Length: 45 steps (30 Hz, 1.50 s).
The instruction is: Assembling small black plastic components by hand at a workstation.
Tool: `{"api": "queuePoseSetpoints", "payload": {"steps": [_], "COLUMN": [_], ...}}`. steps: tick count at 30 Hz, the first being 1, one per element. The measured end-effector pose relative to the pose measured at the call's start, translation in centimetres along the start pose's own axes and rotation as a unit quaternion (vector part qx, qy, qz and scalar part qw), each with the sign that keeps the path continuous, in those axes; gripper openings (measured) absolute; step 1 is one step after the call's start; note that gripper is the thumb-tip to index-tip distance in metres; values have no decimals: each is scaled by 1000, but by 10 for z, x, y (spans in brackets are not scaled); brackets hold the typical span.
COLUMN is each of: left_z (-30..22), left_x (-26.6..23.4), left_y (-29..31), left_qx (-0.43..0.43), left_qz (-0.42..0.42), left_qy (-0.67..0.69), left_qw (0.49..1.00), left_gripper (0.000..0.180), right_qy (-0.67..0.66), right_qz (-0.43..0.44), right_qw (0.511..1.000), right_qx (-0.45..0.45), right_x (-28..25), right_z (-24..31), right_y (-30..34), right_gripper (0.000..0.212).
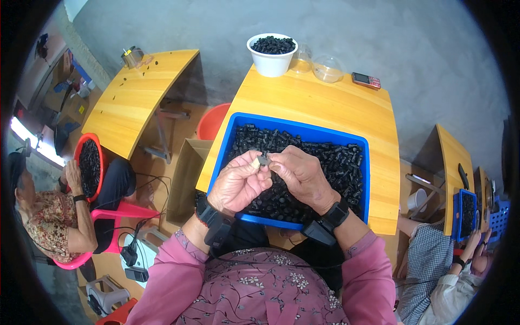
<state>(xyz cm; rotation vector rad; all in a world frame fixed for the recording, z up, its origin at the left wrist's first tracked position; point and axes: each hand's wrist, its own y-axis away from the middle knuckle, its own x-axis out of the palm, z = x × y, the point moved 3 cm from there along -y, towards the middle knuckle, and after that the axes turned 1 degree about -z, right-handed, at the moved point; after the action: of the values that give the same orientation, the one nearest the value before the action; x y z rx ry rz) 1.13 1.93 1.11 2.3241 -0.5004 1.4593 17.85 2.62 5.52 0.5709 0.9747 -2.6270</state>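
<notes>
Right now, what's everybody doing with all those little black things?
The person's left hand and right hand pinch a small dark piece above a blue tray full of black parts. A white tub heaped with black parts stands at the far end of the wooden table. To the left, another person has their hands at a red basin of black pieces; to the right, someone's hands are by a smaller blue tray.

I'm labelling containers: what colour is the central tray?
The tray is blue, seen best in the head view.
</notes>
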Motion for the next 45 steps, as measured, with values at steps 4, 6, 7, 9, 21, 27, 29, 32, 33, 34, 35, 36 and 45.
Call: {"api": "queuePoseSetpoints", "payload": {"steps": [4,6,7,9,21,27,29,32,33,34,35,36,45], "left_z": [-1,-1,-1,0,-6,-45,-67,-95,-102,-106,-109,-109,-106], "left_x": [0,-3,-4,-2,9,12,-9,-56,-72,-93,-121,-142,-156], "left_y": [-1,-2,-3,-5,2,38,48,68,74,78,83,87,91], "left_qx": [-5,2,9,1,25,167,207,253,255,256,261,267,266], "left_qz": [21,23,25,44,28,1,-55,-163,-188,-189,-242,-296,-434], "left_qy": [-11,-7,-2,17,-18,-111,-136,-135,-143,-144,-157,-169,-254], "left_qw": [1000,1000,1000,999,999,980,967,944,938,937,921,902,822], "left_gripper": [12,13,13,15,20,21,20,17,13,13,12,10,14], "right_qy": [22,25,26,-3,179,293,281,210,201,192,174,173,-109], "right_qz": [-35,-23,-23,-40,-96,43,69,115,133,152,151,152,30], "right_qw": [999,999,999,998,971,943,945,954,954,954,958,958,965], "right_qx": [-14,12,10,43,126,152,150,179,177,174,172,171,237], "right_x": [-1,-4,-6,-10,-28,-20,-21,-13,-9,-5,-3,-2,-3], "right_z": [-5,-2,-1,0,-42,-38,-34,-24,-23,-23,-25,-25,-22], "right_y": [-1,1,1,1,4,12,12,7,6,6,6,5,4], "right_gripper": [15,15,15,16,10,18,17,19,20,21,20,20,15]}}
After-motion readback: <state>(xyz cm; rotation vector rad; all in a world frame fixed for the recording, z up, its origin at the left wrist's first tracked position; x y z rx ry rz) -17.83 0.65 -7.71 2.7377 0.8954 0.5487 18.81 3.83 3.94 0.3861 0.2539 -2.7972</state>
